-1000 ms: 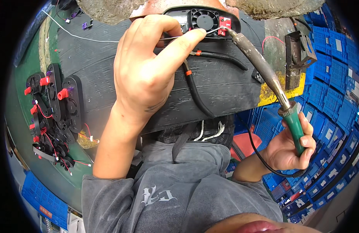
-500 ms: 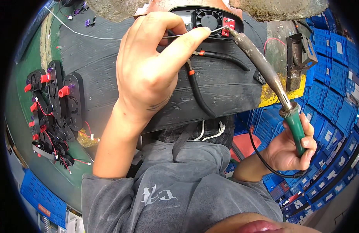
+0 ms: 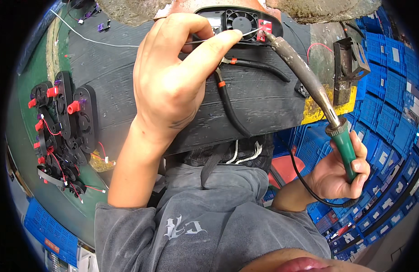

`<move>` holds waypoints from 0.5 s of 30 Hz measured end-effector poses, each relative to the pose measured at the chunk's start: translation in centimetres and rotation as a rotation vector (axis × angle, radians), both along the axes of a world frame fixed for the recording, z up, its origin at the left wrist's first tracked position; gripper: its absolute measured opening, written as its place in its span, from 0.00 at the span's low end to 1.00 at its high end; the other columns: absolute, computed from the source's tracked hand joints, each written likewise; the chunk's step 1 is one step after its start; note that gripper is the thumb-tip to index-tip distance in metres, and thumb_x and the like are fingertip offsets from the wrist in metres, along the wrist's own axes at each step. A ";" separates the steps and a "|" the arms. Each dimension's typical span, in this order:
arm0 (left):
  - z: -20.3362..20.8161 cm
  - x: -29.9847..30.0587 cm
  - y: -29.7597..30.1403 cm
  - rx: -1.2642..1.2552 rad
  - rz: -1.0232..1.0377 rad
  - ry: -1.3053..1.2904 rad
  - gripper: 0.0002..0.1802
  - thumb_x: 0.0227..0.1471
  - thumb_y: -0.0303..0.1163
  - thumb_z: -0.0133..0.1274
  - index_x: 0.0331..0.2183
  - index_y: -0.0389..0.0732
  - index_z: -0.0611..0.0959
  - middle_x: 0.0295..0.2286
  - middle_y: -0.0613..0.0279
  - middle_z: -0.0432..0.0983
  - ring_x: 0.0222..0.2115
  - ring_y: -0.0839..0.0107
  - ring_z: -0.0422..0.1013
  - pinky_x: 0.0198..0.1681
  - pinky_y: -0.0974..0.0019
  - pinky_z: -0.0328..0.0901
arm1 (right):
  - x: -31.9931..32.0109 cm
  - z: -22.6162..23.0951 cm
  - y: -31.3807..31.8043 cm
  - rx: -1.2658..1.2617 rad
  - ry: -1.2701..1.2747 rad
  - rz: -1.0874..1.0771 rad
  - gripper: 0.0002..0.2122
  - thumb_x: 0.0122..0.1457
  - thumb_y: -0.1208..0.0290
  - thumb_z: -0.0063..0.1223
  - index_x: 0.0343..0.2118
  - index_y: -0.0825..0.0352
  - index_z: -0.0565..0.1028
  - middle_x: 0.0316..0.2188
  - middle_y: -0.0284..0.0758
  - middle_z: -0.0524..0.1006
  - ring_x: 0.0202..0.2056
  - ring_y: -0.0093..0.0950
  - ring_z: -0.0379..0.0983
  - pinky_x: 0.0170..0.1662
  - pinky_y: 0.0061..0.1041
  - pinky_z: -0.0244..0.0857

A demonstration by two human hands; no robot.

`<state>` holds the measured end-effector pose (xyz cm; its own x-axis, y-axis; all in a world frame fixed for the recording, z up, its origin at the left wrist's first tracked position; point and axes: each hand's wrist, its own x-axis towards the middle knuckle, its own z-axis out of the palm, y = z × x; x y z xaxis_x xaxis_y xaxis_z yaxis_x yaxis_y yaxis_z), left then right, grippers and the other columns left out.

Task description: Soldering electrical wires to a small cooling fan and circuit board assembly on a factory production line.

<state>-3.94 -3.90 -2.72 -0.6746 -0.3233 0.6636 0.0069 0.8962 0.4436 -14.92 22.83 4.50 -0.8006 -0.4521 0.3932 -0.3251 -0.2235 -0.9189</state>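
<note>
Between the thumb and fingers of my left hand (image 3: 171, 84) is a thin solder wire (image 3: 100, 44), its end at a small red circuit board (image 3: 264, 25). My right hand (image 3: 336, 179) grips the green handle of a soldering iron (image 3: 304, 75), whose tip meets the board's lower part, close to the wire's end. The board sits beside a black fan (image 3: 241, 22) inside a black oval housing (image 3: 279, 31), partly hidden behind my left fingers. Just below the housing lie pliers (image 3: 230, 106) with black handles, their jaws covered by my left hand.
Black oval housings (image 3: 89, 118) with red parts and wires are piled on the left of the green bench. A dark metal bracket (image 3: 350, 63) stands at the right edge. Blue bins (image 3: 377, 109) fill the right side. A red stool (image 3: 289, 167) shows below the bench.
My left hand has shifted slightly left, and the wire's end has drawn a little away from the iron's tip. The housing has moved slightly left and up. My right hand stays almost still.
</note>
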 end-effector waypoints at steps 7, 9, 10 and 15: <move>-0.1 -0.1 0.0 0.009 0.003 0.012 0.19 0.31 0.16 0.53 0.32 0.38 0.83 0.26 0.62 0.67 0.27 0.70 0.67 0.31 0.71 0.63 | -0.1 -0.1 -0.1 -0.004 -0.007 0.026 0.17 0.58 0.58 0.34 0.29 0.66 0.74 0.41 0.52 0.72 0.43 0.48 0.70 0.35 0.38 0.74; -0.2 -0.1 0.0 0.013 0.005 0.011 0.19 0.31 0.16 0.53 0.32 0.38 0.83 0.26 0.62 0.67 0.27 0.70 0.67 0.31 0.71 0.63 | -0.1 -0.1 -0.1 -0.011 -0.010 0.010 0.17 0.58 0.58 0.34 0.29 0.66 0.74 0.41 0.52 0.72 0.43 0.48 0.70 0.35 0.38 0.74; -0.2 -0.1 0.0 0.015 0.010 0.010 0.19 0.31 0.16 0.53 0.32 0.39 0.83 0.26 0.62 0.67 0.27 0.70 0.67 0.31 0.71 0.63 | 0.0 -0.1 -0.1 -0.020 -0.014 -0.003 0.17 0.58 0.58 0.34 0.29 0.66 0.74 0.41 0.52 0.72 0.44 0.48 0.70 0.35 0.38 0.74; -0.1 -0.1 0.1 0.015 0.011 0.011 0.20 0.30 0.16 0.53 0.32 0.39 0.83 0.26 0.62 0.68 0.27 0.69 0.67 0.31 0.71 0.63 | 0.0 -0.1 0.0 -0.023 -0.018 -0.006 0.17 0.57 0.59 0.35 0.28 0.66 0.74 0.40 0.52 0.72 0.44 0.48 0.70 0.35 0.38 0.74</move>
